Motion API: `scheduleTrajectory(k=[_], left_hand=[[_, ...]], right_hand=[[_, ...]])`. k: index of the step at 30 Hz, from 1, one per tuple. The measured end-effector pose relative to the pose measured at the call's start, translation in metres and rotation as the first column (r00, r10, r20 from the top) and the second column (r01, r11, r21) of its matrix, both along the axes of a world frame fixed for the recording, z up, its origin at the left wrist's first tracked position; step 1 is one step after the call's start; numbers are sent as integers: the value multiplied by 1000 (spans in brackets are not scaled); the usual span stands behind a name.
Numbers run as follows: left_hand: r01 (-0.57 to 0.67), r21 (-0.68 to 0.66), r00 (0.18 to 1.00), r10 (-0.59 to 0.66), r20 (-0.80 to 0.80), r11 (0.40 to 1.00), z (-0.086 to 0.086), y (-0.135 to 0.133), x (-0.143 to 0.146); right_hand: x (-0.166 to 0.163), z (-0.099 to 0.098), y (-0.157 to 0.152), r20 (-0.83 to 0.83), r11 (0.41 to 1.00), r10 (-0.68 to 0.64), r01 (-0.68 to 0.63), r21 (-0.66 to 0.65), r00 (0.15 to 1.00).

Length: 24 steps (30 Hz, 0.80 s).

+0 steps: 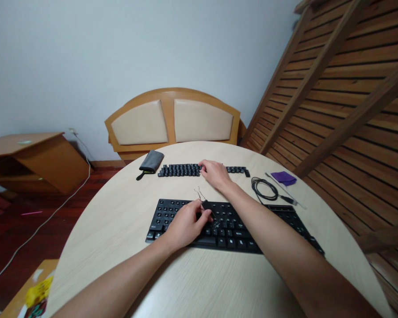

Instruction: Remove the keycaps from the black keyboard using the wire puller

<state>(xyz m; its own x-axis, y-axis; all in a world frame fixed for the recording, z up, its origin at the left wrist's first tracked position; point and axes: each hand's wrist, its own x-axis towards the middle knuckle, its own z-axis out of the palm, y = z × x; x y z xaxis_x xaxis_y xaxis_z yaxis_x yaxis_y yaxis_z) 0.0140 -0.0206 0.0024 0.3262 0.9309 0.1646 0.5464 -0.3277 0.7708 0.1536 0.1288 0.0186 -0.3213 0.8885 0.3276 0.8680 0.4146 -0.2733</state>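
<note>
"Currently, what is held?"
"The left hand (186, 224) grips the puller (204, 204) over the keyboard (204, 241). The right hand (215, 173) is at the keycaps (179, 170); its grip cannot be determined."
"Keyboard position?"
"On the counter (126, 247)."

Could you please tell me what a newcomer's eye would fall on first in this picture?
Probably the black keyboard on the table, with many keycaps apparently missing. Beyond it, loose keycaps lie in rows, the right hand at them; the left hand holds a wire tool over the keyboard.
</note>
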Motion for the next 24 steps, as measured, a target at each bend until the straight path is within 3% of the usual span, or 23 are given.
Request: scheduleTrajectory(k=[5,9,13,17,20,24], left_hand=[[17,-3,1000,-17,9,1000,0,0,0],[36,-5,999,-36,9,999,0,1,1],[27,-1,1000,-27,-12,1000,-1,2,0],[12,5,999,-12,-36,1000,-2,1,-1],[12,0,999,-12,-43,1000,-1,0,-1],[9,-8,999,-10,-41,1000,0,0,1]], right_hand=[[17,41,-30,42,999,-15,17,-40,999],[42,55,-77,141,997,37,-28,-68,989],[65,43,-115,166,992,87,-69,-108,982],[85,18,-127,31,974,204,-200,-105,979],[102,5,-127,-102,898,400,-412,-154,911],[118,0,-125,-183,825,460,-494,-273,869]])
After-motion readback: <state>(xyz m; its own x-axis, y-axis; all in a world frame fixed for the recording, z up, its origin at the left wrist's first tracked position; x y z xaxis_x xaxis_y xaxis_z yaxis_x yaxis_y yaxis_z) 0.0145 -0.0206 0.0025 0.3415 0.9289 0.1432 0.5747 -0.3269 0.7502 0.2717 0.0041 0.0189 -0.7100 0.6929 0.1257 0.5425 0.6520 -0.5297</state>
